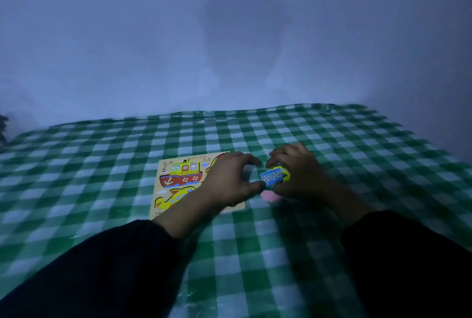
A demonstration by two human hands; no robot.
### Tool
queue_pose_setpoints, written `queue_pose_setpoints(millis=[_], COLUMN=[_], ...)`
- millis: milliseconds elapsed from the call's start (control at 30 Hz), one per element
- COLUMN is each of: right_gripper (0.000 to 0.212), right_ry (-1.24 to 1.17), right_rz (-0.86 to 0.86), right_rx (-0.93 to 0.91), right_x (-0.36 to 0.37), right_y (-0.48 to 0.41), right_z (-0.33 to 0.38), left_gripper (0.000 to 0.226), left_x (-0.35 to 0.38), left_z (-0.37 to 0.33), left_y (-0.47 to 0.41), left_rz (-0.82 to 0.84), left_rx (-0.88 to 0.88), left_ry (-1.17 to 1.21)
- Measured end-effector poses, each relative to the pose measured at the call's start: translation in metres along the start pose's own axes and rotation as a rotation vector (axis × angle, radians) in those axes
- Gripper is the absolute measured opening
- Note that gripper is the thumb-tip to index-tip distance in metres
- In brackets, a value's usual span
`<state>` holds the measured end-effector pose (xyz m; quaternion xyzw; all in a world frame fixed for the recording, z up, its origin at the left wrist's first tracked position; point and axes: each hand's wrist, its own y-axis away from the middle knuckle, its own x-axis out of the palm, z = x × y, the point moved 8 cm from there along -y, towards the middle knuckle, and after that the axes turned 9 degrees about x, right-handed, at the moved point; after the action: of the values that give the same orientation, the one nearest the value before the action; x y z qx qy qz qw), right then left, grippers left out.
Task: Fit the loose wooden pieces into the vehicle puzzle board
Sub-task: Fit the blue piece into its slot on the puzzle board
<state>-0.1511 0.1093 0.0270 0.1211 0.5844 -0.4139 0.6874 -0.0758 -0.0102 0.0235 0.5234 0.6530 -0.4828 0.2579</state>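
The wooden puzzle board (163, 174) lies on the checked cloth, left of centre. A red and yellow ship piece (180, 174) and a yellow plane piece (173, 197) sit in it. My left hand (229, 182) hovers over the board's right half and hides it, fingers curled apart, thumb touching a blue and yellow piece. My right hand (298, 172) grips that blue and yellow piece (273, 176) just right of the board. A pink piece (270, 195) lies on the cloth under the hands.
A green and white checked cloth (255, 254) covers the table. A plain wall (229, 36) rises behind the table's far edge. Dark sleeves cover both forearms. The picture is dim and blurred.
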Motion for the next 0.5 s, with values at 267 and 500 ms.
queue_pose_setpoints(millis=[267,500], right_gripper=[0.044,0.044], right_ry=[0.004,-0.026], right_rz=[-0.001,0.036], right_rx=[0.006,-0.006], right_x=[0.004,0.003], right_y=[0.001,-0.001], right_z=[-0.006,0.004], left_gripper=[0.044,0.036], left_x=[0.012,0.006], left_z=[-0.001,0.002], left_y=[-0.002,0.000], left_rz=[0.012,-0.009], left_rx=[0.029,0.027], left_ry=[-0.035,-0.025])
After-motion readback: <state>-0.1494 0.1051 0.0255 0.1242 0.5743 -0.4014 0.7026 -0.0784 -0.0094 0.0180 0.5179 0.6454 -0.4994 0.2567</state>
